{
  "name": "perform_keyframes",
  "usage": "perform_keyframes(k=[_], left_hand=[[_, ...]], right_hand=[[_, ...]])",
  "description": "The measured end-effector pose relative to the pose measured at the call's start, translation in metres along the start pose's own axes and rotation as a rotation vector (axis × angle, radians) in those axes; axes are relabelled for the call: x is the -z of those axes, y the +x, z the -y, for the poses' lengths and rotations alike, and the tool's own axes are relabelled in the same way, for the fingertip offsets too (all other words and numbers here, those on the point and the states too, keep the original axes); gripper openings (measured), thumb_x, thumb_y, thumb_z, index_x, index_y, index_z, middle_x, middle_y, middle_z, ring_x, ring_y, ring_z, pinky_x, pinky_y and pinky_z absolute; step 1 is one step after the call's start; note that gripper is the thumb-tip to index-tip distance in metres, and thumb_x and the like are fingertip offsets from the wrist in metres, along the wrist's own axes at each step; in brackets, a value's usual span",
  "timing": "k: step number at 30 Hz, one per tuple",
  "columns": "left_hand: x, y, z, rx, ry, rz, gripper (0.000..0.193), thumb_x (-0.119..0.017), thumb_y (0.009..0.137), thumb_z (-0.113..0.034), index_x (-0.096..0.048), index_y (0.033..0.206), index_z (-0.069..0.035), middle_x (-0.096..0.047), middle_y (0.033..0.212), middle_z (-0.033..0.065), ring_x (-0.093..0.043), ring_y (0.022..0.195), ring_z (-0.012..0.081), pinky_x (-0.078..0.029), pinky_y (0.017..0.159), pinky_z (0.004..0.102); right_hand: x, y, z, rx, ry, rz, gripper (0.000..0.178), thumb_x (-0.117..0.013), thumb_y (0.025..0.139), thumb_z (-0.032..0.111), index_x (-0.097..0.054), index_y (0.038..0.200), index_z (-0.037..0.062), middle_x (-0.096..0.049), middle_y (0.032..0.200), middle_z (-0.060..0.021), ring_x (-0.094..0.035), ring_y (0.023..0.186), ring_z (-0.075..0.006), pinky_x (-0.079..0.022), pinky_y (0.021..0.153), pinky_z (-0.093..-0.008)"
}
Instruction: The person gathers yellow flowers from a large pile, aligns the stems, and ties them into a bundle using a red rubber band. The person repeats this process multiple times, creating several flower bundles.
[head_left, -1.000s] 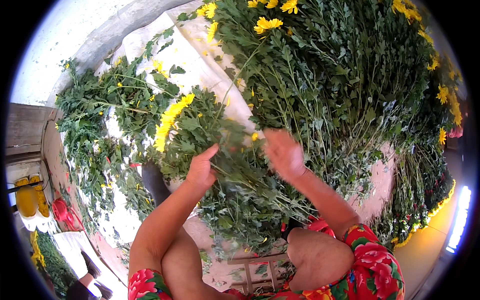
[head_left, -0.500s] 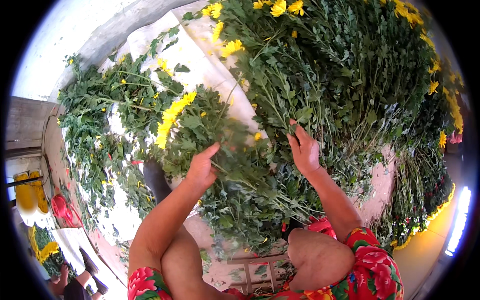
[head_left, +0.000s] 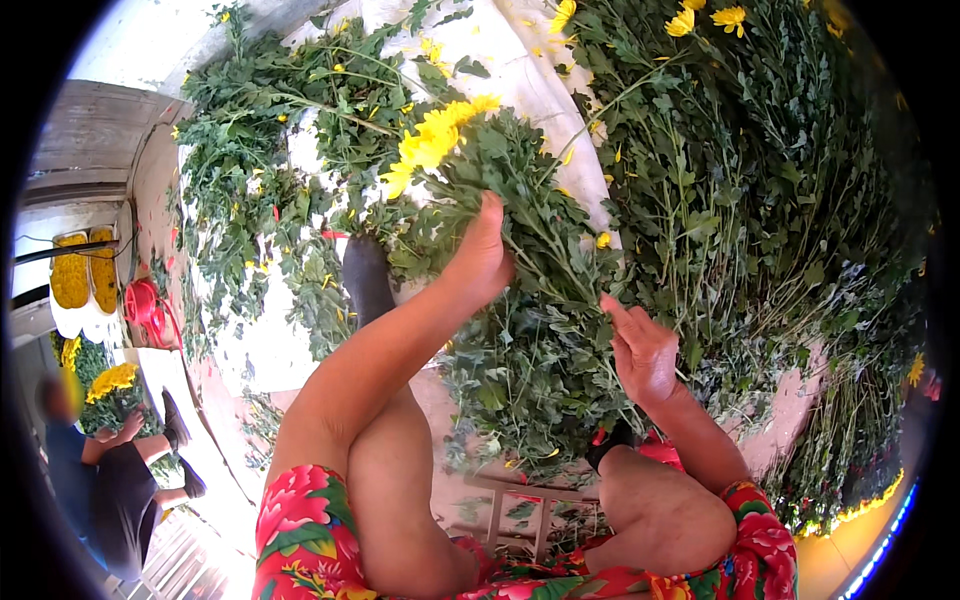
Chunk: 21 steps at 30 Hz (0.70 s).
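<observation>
My left hand (head_left: 484, 258) is closed around a bunch of yellow chrysanthemums (head_left: 438, 138), blooms at the far left and leafy stems slanting down to the right. At the lower stems of that bunch is my right hand (head_left: 643, 352), its fingers bent in against the stems in a loose pinch; leaves partly hide what lies between the fingertips. Beneath both hands spreads a heap of green leaves and cut stems (head_left: 520, 390). Close on the right lies a large pile of chrysanthemum stems (head_left: 720, 200), with a few yellow blooms at its far end.
A white sheet (head_left: 540, 95) runs between the big pile and the looser greenery (head_left: 250, 150) on the left. A dark-socked foot (head_left: 368, 275) rests by the greenery. Far left are yellow slippers (head_left: 70, 275), a red coil (head_left: 147, 308) and another seated person (head_left: 90, 470).
The view has swung left, showing more of the other person. My right hand has drawn back toward me from the big pile to the bunch's stems. My left hand keeps its bunch.
</observation>
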<state>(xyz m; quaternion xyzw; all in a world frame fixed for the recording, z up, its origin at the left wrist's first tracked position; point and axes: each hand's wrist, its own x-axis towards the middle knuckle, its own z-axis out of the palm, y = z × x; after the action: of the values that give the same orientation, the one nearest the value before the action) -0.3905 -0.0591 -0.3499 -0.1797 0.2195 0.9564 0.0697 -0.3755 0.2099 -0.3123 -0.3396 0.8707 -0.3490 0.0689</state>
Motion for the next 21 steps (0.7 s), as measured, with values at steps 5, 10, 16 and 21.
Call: perform_keyframes(k=[5,10,16,21], left_hand=[[0.012,0.004,0.011,-0.009,0.188,-0.164,0.05,-0.052,0.104,-0.042,-0.052,0.137,-0.004,-0.066,0.127,0.0161,-0.065,0.116,0.0322,-0.049,0.105,0.0498],[0.019,0.006,0.007,0.11,0.145,-0.289,0.044,-0.05,0.105,-0.034,-0.052,0.136,-0.002,-0.068,0.123,0.0197,-0.066,0.112,0.0331,-0.051,0.101,0.0507],[0.028,0.007,0.011,0.164,0.116,-0.307,0.045,-0.048,0.106,-0.035,-0.051,0.138,-0.004,-0.067,0.124,0.021,-0.065,0.114,0.0337,-0.05,0.102,0.0523],[0.029,0.004,0.007,0.175,0.084,-0.271,0.047,-0.045,0.107,-0.036,-0.05,0.139,-0.002,-0.065,0.129,0.0215,-0.063,0.118,0.034,-0.049,0.104,0.0521]], right_hand=[[-0.01,-0.01,-0.006,0.098,-0.134,0.151,0.053,-0.068,0.084,0.007,-0.061,0.136,0.0104,-0.056,0.076,-0.0072,-0.056,0.055,-0.0264,-0.048,0.048,-0.0361],[0.04,0.054,-0.062,0.188,-0.254,0.076,0.039,-0.066,0.089,0.02,-0.062,0.125,0.0086,-0.061,0.099,-0.0102,-0.061,0.093,-0.0299,-0.052,0.081,-0.0438],[0.147,0.162,-0.216,-0.305,-0.931,-0.493,0.065,-0.066,0.093,0.02,-0.038,0.149,0.0038,-0.051,0.14,-0.0161,-0.049,0.126,-0.0356,-0.04,0.107,-0.0464],[0.145,0.163,-0.233,-0.144,-1.025,-0.304,0.025,-0.07,0.083,0.01,-0.067,0.108,0.0058,-0.067,0.094,-0.0095,-0.063,0.096,-0.0321,-0.047,0.092,-0.0472]])
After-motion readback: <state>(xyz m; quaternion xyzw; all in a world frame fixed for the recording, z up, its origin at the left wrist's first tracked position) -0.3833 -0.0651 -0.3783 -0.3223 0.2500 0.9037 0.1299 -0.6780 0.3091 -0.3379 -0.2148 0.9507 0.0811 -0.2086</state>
